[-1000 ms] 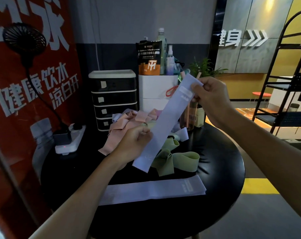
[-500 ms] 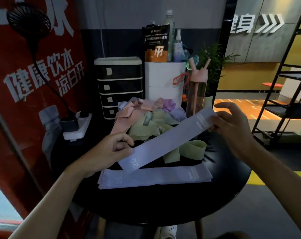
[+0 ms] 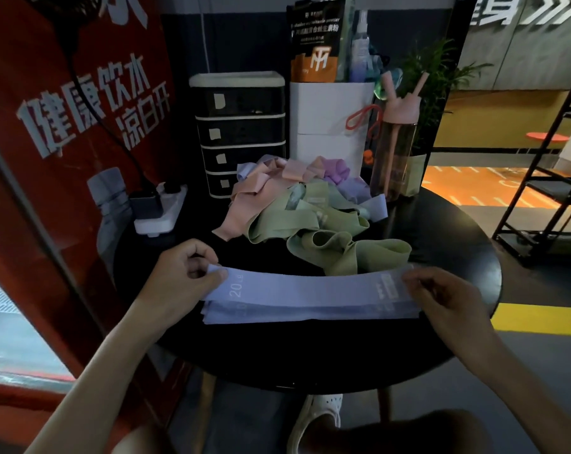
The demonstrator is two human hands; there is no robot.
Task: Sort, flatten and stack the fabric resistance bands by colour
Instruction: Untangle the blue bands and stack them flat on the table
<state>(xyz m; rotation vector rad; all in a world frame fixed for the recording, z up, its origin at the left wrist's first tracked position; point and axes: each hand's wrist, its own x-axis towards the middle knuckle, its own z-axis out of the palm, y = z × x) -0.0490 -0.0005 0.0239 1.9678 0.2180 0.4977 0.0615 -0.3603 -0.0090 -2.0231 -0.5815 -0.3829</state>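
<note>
Left hand (image 3: 186, 280) pinches the left end of the top lavender band (image 3: 310, 286) between thumb and curled fingers; right hand (image 3: 448, 299) grips the right end, fingers curled over the fabric, thumb hidden beneath the hand; the band is stretched flat between them, printed "20" near the left end, a pale label block near the right whose text is too small to read. Directly under it lies the lavender stack (image 3: 310, 314) at the near middle of the round black table (image 3: 310, 355); edges nearly aligned; the number of layers is not countable, and whether the held band rests fully on the stack cannot be told. Behind the stack, touching its far edge, are the green bands (image 3: 343, 247), looped and tangled; further back the pink bands (image 3: 245, 198) on the left and a purple band (image 3: 335, 168) at the rear; the pile overlaps so that single bands cannot be separated by eye. At the back of the table: dark drawer unit (image 3: 240, 132), white box (image 3: 330, 126), pink bottle (image 3: 397, 149) just right of the pile; power strip (image 3: 159, 211) at the left rim. Red banner (image 3: 64, 126) is cut off by the frame at left; a white shoe (image 3: 317, 417) shows under the table, partly hidden in shadow.
</note>
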